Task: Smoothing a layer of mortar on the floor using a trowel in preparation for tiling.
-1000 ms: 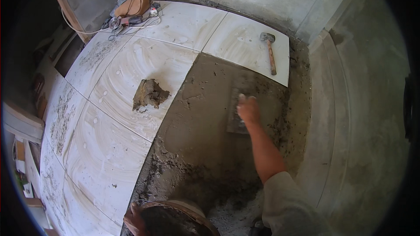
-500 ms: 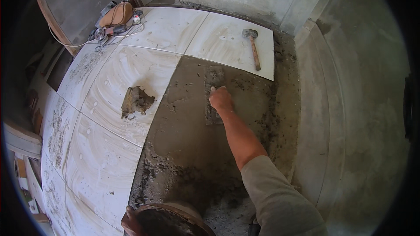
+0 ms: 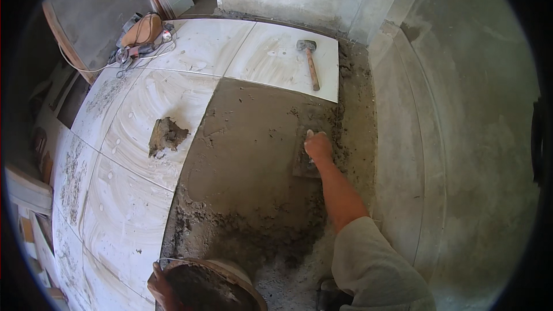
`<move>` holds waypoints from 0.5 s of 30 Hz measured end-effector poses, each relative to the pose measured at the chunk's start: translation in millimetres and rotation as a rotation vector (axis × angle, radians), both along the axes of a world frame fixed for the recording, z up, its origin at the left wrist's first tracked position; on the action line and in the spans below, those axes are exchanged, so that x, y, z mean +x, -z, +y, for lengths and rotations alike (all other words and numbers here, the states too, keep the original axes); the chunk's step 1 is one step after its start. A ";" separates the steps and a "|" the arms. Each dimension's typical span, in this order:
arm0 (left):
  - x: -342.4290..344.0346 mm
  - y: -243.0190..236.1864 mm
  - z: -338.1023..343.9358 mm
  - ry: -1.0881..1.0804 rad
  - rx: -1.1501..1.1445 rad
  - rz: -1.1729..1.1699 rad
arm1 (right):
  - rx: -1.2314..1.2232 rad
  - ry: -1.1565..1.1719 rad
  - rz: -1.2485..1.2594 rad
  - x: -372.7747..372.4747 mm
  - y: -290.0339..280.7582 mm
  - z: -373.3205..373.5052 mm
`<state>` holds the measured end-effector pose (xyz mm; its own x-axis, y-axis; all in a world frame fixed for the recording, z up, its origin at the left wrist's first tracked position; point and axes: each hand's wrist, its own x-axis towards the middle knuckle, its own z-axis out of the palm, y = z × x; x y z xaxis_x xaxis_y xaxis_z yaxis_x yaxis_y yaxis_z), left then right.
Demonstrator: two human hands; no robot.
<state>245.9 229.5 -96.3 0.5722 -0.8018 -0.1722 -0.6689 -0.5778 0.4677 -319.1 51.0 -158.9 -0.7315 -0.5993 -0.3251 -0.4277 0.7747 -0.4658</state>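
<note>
Head view: the right hand (image 3: 318, 147) is clenched on a trowel (image 3: 303, 155) lying flat on the wet mortar bed (image 3: 247, 150) — near its right edge, below the hammer (image 3: 310, 62) on a tile (image 3: 276, 60). The left hand (image 3: 160, 285) grips the bucket (image 3: 213, 285) rim at the bottom edge. A mortar lump (image 3: 166, 136) sits on the tiles to the left.

Pale grey sleeve (image 3: 374, 265), bare forearm, bare grip (image 3: 318, 147)
</note>
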 end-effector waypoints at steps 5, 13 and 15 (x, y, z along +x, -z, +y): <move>-15.6 -21.9 1.3 -0.039 0.035 0.007 | -0.014 -0.248 0.157 7.0 -24.5 51.7; -10.8 -25.5 -4.9 0.008 0.168 0.055 | -0.161 -0.885 -0.249 74.1 -172.3 122.0; -12.2 -30.5 -4.9 -0.027 0.162 -0.010 | -0.245 -1.246 -0.065 109.5 -221.0 136.1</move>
